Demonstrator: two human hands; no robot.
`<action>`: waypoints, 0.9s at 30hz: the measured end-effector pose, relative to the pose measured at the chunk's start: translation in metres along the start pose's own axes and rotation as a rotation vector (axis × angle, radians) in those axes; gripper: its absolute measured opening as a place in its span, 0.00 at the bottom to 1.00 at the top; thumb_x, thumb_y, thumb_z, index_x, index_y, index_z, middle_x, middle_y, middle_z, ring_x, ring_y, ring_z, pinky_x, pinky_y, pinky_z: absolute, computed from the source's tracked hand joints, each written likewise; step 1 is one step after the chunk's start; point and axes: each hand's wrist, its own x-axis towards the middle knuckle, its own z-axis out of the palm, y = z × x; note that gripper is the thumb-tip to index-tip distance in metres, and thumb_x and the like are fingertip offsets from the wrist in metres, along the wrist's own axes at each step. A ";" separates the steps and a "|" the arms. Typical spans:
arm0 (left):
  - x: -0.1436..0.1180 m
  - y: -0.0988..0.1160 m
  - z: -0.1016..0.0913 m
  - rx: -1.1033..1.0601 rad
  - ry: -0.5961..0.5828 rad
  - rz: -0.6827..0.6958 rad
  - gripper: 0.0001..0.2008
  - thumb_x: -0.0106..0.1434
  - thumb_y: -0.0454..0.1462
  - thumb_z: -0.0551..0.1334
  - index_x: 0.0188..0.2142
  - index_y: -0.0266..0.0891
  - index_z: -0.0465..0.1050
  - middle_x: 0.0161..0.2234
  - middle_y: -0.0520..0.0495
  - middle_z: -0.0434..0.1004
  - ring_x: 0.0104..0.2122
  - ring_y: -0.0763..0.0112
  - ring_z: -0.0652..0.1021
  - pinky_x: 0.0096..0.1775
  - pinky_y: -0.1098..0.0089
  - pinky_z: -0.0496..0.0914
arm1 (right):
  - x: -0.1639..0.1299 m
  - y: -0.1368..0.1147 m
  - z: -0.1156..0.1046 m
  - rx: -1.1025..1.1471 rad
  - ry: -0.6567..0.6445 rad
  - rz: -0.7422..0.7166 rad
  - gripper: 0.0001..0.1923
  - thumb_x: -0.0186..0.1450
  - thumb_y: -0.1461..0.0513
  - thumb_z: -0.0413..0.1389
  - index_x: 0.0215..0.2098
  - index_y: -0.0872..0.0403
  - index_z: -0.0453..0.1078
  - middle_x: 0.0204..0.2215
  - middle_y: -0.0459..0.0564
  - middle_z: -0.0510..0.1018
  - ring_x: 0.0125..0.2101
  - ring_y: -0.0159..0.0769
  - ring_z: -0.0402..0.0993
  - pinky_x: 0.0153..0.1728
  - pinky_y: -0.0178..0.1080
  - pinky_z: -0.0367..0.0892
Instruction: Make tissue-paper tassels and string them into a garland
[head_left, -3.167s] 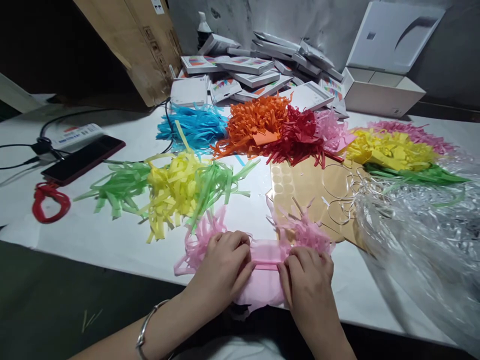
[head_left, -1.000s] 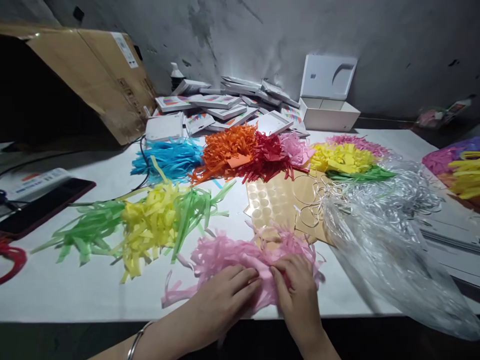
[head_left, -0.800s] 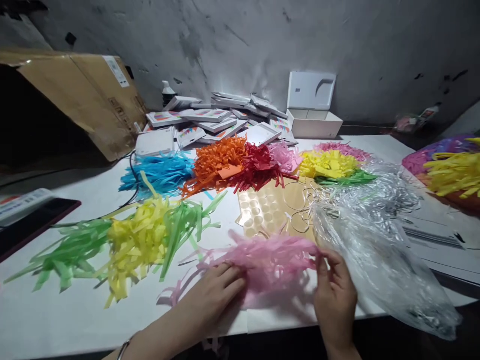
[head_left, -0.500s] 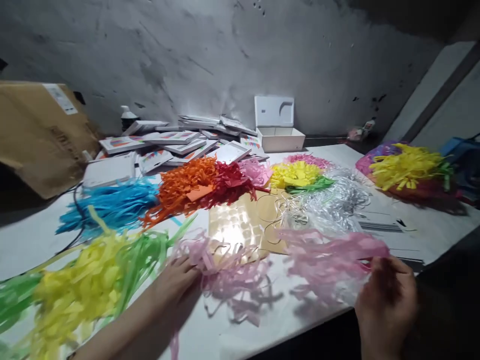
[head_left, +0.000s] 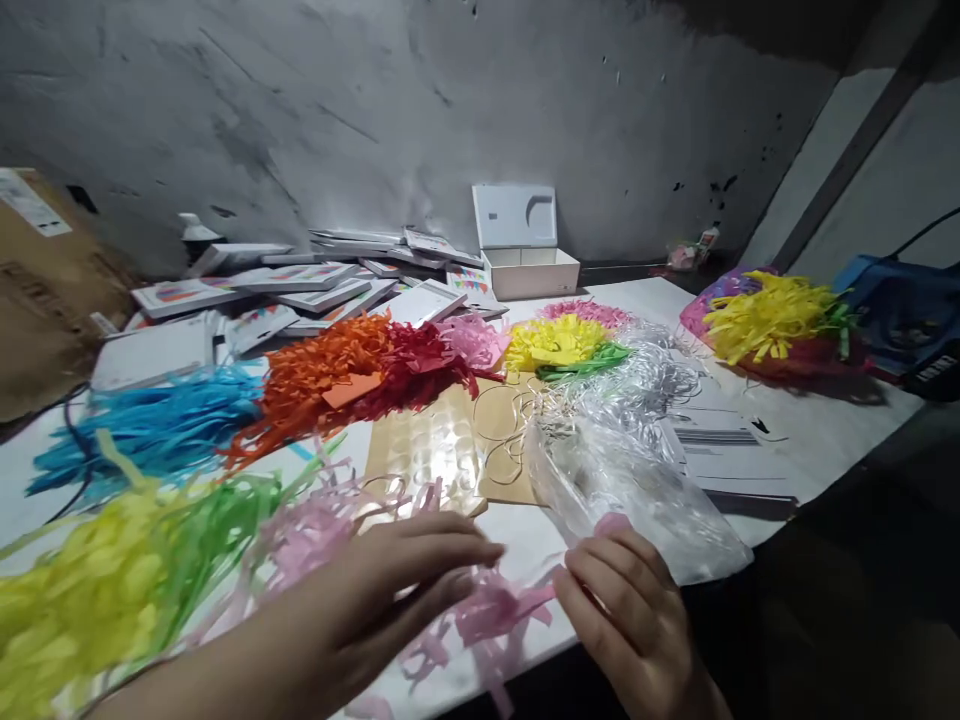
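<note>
So in the head view both hands are down on the pink fringe [head_left: 480, 605] at the near table [head_left: 810, 440] edge. Left hand [head_left: 375, 600] lies flat and open on top of it, fingers stretched toward the right hand, pinning rather than gripping. Right hand [head_left: 630, 610] is half curled, fingertips on the pink strip's end, just under the clear bag [head_left: 637, 490]; can't tell if it's actually pinching. Looks like the gathering or rolling stage to me, and the next bit needs a light touch so the strips don't tear. The fringe is thin tissue, floppy, strands splayed everywhere, some blurred. Green and yellow fringe [head_left: 112, 580] sits off the left hand's outer side.
</note>
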 end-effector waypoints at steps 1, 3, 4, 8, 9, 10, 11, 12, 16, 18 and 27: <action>0.020 0.012 0.008 -0.126 -0.139 -0.032 0.13 0.70 0.44 0.59 0.48 0.49 0.80 0.44 0.48 0.82 0.43 0.65 0.78 0.46 0.72 0.70 | 0.003 -0.002 0.000 0.005 0.000 -0.028 0.15 0.72 0.72 0.47 0.43 0.61 0.77 0.37 0.53 0.83 0.43 0.38 0.79 0.53 0.47 0.70; 0.051 0.020 0.026 -0.388 -0.364 -0.147 0.15 0.68 0.47 0.61 0.41 0.42 0.82 0.35 0.48 0.80 0.34 0.69 0.76 0.37 0.74 0.69 | 0.005 -0.004 -0.002 0.003 0.003 -0.048 0.15 0.73 0.72 0.47 0.43 0.63 0.77 0.38 0.53 0.84 0.43 0.39 0.80 0.53 0.46 0.70; 0.060 0.018 0.035 -0.541 -0.433 -0.221 0.16 0.65 0.49 0.64 0.37 0.39 0.82 0.30 0.49 0.78 0.29 0.72 0.73 0.32 0.76 0.66 | 0.004 -0.003 -0.004 0.005 0.011 -0.040 0.16 0.73 0.71 0.46 0.43 0.63 0.77 0.38 0.53 0.84 0.44 0.39 0.80 0.54 0.45 0.70; 0.066 0.002 0.064 -0.937 -0.501 -0.426 0.19 0.51 0.48 0.75 0.28 0.34 0.78 0.23 0.53 0.72 0.21 0.80 0.65 0.24 0.77 0.57 | -0.008 -0.003 -0.006 0.116 0.094 0.081 0.13 0.72 0.71 0.49 0.43 0.64 0.76 0.36 0.55 0.83 0.43 0.38 0.80 0.52 0.43 0.72; 0.064 0.000 0.068 -0.973 -0.483 -0.438 0.18 0.50 0.47 0.76 0.28 0.34 0.78 0.23 0.53 0.73 0.21 0.80 0.65 0.24 0.77 0.57 | -0.012 -0.005 -0.004 0.175 0.114 0.148 0.11 0.71 0.71 0.51 0.44 0.63 0.76 0.35 0.54 0.83 0.42 0.37 0.80 0.50 0.42 0.73; 0.061 0.001 0.072 -0.994 -0.451 -0.431 0.18 0.50 0.46 0.76 0.29 0.34 0.78 0.23 0.53 0.73 0.21 0.80 0.66 0.24 0.77 0.58 | -0.016 -0.008 -0.002 0.241 0.130 0.234 0.10 0.70 0.70 0.53 0.45 0.61 0.75 0.35 0.53 0.82 0.40 0.37 0.80 0.47 0.40 0.75; 0.060 0.002 0.076 -1.005 -0.401 -0.406 0.18 0.51 0.46 0.76 0.29 0.34 0.78 0.24 0.52 0.73 0.22 0.80 0.67 0.25 0.77 0.59 | -0.020 -0.012 0.002 0.310 0.144 0.336 0.10 0.70 0.70 0.54 0.46 0.58 0.75 0.35 0.52 0.82 0.39 0.36 0.80 0.44 0.38 0.76; 0.059 0.004 0.079 -1.007 -0.337 -0.369 0.17 0.51 0.46 0.76 0.29 0.34 0.78 0.25 0.52 0.74 0.23 0.78 0.69 0.27 0.76 0.62 | -0.023 -0.017 0.007 0.376 0.159 0.444 0.11 0.70 0.69 0.54 0.47 0.55 0.75 0.35 0.51 0.81 0.38 0.36 0.81 0.41 0.37 0.76; 0.058 0.009 0.089 -0.891 -0.039 -0.242 0.18 0.53 0.48 0.75 0.27 0.35 0.78 0.27 0.50 0.74 0.28 0.73 0.74 0.33 0.72 0.68 | -0.033 -0.037 0.029 0.526 0.250 0.774 0.12 0.72 0.59 0.54 0.51 0.48 0.75 0.38 0.50 0.80 0.38 0.36 0.80 0.36 0.34 0.77; 0.058 0.009 0.091 -0.818 -0.002 -0.237 0.19 0.55 0.51 0.72 0.29 0.36 0.79 0.25 0.51 0.75 0.26 0.74 0.73 0.31 0.72 0.68 | -0.036 -0.042 0.037 0.546 0.292 0.829 0.13 0.71 0.58 0.56 0.53 0.47 0.74 0.39 0.50 0.80 0.38 0.36 0.80 0.36 0.34 0.77; 0.053 0.000 0.093 -0.237 0.053 0.069 0.11 0.68 0.44 0.62 0.35 0.38 0.75 0.26 0.48 0.79 0.25 0.72 0.76 0.27 0.76 0.69 | -0.044 -0.042 0.039 0.204 0.249 0.664 0.29 0.69 0.71 0.55 0.64 0.44 0.65 0.36 0.48 0.83 0.35 0.36 0.82 0.39 0.36 0.77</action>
